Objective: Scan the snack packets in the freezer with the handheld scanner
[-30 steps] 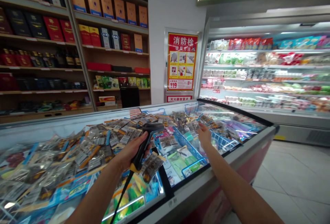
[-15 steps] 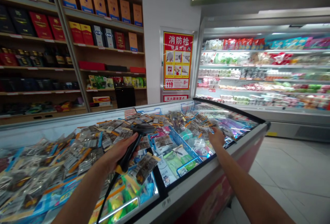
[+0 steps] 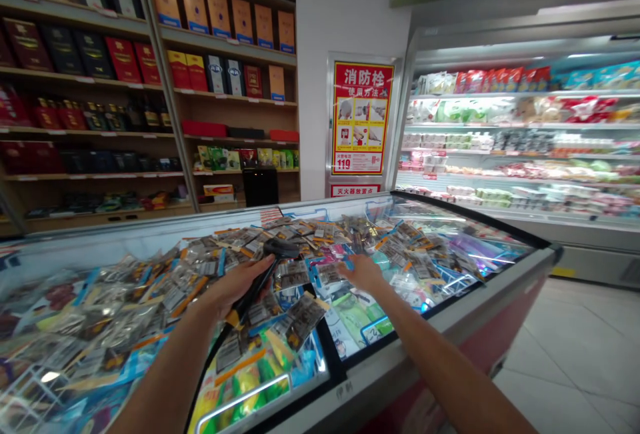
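Head view: left hand wrapped round black scanner, frame centre, cord trailing lower left. Right hand just right of centre, fingertips at brown packet; can't tell if gripped. More packets strewn over freezer, left to centre-right.

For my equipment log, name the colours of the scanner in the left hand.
The scanner is black, yellow at its lower end; head view shows it best.
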`<state>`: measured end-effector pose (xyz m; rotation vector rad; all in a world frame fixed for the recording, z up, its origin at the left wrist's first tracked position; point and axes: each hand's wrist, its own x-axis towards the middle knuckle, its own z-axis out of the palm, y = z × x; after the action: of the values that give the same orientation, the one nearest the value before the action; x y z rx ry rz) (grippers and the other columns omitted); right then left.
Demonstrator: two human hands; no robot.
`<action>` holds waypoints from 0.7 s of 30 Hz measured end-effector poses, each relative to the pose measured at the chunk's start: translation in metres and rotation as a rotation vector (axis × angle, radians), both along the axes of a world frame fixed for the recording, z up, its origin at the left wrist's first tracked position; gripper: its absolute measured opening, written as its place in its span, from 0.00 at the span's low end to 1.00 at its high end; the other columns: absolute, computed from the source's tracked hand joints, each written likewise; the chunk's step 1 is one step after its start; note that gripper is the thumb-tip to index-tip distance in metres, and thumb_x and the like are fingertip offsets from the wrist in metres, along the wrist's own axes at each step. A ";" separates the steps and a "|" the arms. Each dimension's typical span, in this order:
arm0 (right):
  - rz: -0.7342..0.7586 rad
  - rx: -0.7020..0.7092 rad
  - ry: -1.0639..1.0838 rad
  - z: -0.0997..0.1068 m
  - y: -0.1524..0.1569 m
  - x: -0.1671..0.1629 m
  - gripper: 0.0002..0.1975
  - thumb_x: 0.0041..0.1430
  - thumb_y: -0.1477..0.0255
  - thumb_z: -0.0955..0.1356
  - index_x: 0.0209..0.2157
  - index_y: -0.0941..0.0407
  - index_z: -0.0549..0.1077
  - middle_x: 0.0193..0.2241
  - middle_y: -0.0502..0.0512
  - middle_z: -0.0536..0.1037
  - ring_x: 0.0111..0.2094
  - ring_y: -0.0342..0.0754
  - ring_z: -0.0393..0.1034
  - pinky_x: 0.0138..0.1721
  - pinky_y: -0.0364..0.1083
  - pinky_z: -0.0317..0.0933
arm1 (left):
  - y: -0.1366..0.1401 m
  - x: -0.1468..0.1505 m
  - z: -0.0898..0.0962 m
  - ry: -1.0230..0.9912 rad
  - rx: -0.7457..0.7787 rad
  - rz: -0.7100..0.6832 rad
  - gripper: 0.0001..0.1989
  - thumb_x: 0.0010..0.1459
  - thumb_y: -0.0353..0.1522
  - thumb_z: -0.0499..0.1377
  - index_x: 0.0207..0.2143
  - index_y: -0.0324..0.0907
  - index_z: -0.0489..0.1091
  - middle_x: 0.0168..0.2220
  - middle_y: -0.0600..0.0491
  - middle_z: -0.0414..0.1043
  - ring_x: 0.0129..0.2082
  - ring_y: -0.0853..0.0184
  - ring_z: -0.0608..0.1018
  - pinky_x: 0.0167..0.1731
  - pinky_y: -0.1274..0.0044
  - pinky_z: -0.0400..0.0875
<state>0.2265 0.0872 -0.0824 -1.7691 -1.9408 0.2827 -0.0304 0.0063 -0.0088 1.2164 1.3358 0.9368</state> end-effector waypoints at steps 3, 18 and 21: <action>0.152 -0.053 -0.142 0.007 0.000 -0.010 0.29 0.45 0.57 0.65 0.50 0.50 0.64 0.49 0.55 0.67 0.51 0.56 0.59 0.46 0.52 0.54 | -0.001 0.004 0.000 0.020 0.011 -0.025 0.21 0.44 0.49 0.56 0.18 0.38 0.64 0.14 0.57 0.65 0.14 0.74 0.65 0.16 0.82 0.58; 0.010 0.013 0.855 -0.019 0.037 0.018 0.21 0.40 0.59 0.67 0.36 0.57 0.70 0.28 0.52 0.76 0.30 0.49 0.70 0.29 0.45 0.60 | -0.005 0.022 -0.003 -0.212 -0.032 -0.061 0.20 0.43 0.48 0.58 0.25 0.38 0.65 0.17 0.56 0.68 0.14 0.75 0.67 0.15 0.83 0.61; -0.039 0.069 0.959 -0.025 0.041 0.016 0.21 0.39 0.58 0.67 0.35 0.56 0.71 0.28 0.53 0.76 0.30 0.50 0.70 0.30 0.46 0.62 | -0.006 0.030 -0.004 -0.259 -0.064 -0.071 0.21 0.44 0.48 0.57 0.24 0.37 0.66 0.17 0.55 0.68 0.14 0.75 0.67 0.14 0.83 0.61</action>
<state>0.2428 0.1286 -0.1077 -1.2492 -1.1923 0.8516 -0.0006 -0.0001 -0.0133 1.0474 1.1022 0.9585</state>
